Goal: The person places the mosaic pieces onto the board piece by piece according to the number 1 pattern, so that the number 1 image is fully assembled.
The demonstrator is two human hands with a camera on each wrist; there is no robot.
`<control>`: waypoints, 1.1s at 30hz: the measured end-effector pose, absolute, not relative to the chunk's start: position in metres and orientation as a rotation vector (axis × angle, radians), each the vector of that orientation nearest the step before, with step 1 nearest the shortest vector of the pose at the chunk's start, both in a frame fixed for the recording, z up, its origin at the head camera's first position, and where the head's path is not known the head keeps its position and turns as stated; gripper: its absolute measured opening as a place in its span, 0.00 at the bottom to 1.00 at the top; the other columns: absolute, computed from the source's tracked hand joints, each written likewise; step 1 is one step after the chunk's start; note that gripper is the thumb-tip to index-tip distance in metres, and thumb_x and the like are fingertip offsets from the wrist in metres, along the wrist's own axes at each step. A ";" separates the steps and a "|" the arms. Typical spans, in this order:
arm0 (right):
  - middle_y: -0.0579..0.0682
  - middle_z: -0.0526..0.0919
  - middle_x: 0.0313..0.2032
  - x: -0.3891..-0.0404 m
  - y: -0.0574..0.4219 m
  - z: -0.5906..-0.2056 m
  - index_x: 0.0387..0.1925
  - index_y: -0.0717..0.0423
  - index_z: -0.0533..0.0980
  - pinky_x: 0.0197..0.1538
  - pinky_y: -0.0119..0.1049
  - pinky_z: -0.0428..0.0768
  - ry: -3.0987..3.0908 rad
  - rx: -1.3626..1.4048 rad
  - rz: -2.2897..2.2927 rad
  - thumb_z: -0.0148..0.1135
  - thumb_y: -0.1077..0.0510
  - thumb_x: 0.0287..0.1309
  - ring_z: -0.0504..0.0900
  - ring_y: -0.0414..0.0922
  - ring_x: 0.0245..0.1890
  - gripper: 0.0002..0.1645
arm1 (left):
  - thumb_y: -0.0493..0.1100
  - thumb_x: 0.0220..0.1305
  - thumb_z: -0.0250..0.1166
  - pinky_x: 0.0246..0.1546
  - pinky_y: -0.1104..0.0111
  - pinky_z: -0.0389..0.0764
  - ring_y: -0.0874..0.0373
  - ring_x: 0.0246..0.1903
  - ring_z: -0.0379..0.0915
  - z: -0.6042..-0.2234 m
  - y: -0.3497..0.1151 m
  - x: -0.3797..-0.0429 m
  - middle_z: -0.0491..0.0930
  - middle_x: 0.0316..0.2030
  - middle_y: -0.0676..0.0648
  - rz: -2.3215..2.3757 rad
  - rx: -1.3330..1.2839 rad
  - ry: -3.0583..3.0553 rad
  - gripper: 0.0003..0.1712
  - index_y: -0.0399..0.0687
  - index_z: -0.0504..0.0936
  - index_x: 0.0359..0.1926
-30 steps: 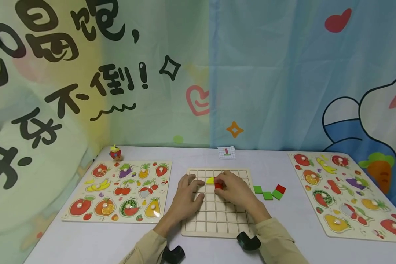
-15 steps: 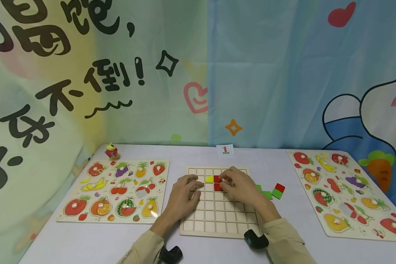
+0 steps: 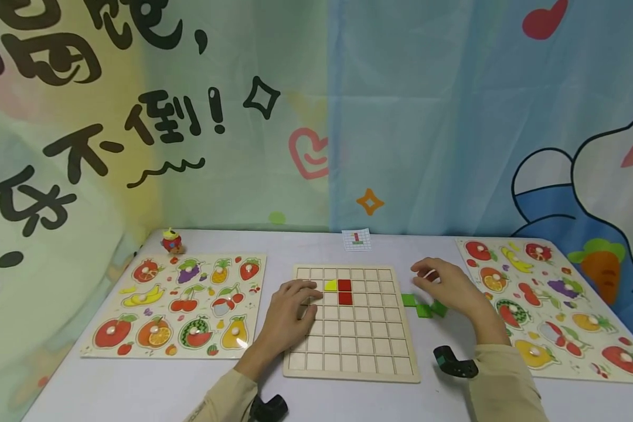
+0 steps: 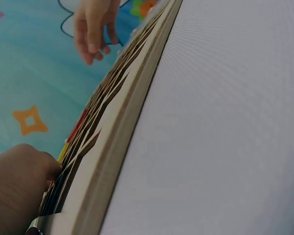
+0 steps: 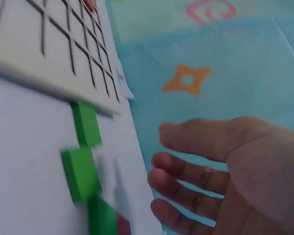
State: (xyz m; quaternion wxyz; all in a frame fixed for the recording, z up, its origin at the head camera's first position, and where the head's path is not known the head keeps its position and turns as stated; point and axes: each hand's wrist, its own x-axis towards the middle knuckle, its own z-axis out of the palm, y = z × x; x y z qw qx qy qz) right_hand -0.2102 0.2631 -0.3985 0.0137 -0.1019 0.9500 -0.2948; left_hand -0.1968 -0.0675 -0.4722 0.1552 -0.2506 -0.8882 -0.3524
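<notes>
A wooden grid board [image 3: 358,351] lies on the table with a yellow square tile [image 3: 330,285] in it. Right of the yellow one sit two red square tiles [image 3: 345,298], one below the other. My left hand [image 3: 290,313] rests on the board's left side, fingers relaxed, their tips close to the yellow tile. Beyond the board's right edge, my right hand [image 3: 448,287] hovers with loosely bent fingers and nothing in them. Several green square tiles [image 3: 424,310] lie below it. A red tile [image 5: 123,225] beside the lowest green one shows in the right wrist view; the hand covers it in the head view.
Fruit puzzle boards lie on the left [image 3: 158,346] and right [image 3: 591,328] of the table. A small card with a coloured grid pattern [image 3: 356,240] stands behind the grid board. A small toy figure [image 3: 172,241] is at the back left. A printed curtain hangs behind.
My right hand let go of a red tile in the grid above the other red one, then moved right to above the green tiles. My left hand stays on the board.
</notes>
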 end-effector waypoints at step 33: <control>0.61 0.78 0.43 -0.205 0.295 -0.409 0.50 0.62 0.73 0.40 0.41 0.77 2.811 -0.085 -0.851 0.56 0.53 0.62 0.75 0.52 0.41 0.19 | 0.38 0.62 0.60 0.56 0.48 0.67 0.48 0.58 0.67 -0.470 -0.067 -0.194 0.77 0.54 0.49 -0.948 -0.730 -2.580 0.11 0.53 0.81 0.44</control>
